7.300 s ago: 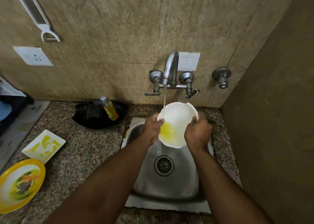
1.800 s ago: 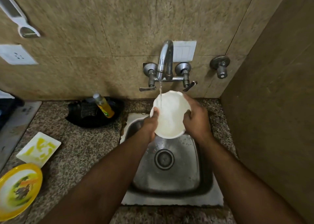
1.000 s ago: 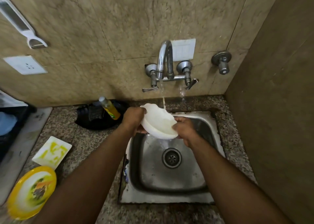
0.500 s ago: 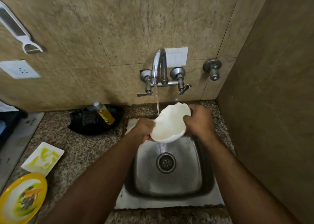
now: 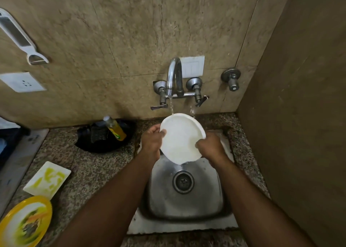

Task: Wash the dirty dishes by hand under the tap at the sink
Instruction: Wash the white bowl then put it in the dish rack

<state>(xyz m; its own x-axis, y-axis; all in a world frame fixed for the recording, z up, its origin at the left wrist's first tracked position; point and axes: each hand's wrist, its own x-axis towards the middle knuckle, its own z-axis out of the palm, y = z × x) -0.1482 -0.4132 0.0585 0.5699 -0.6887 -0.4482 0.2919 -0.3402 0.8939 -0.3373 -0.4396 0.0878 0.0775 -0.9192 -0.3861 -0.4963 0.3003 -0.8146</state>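
Dishes not yet washed lay farthest left of the sink, on the table: a yellow plate smeared with food at the near edge, and just behind it a white square plate streaked yellow. Nearer the sink, at the wall, a soap bottle leaned in a black tray. Above the sink's back edge the left hand gripped the left rim of a white bowl, fingers curled behind it and thumb on the face. The bowl was held tilted under the tap, whose stream struck its upper rim and ran off the low edge into the sink. At the bowl's right side the right hand gripped the lower right rim, fingers closed round it. The bowl's face looked clean, so I judged this to be a final rinse, with two dishes left. The likeliest trouble was a slip: a wet, perhaps soapy rim held only at the edges could twist free and drop into the steel sink, chipping it. Water hitting the tilted face could also spray past the sink onto the table and wall, and reaching left with wet hands risked knocking over the leaning bottle.
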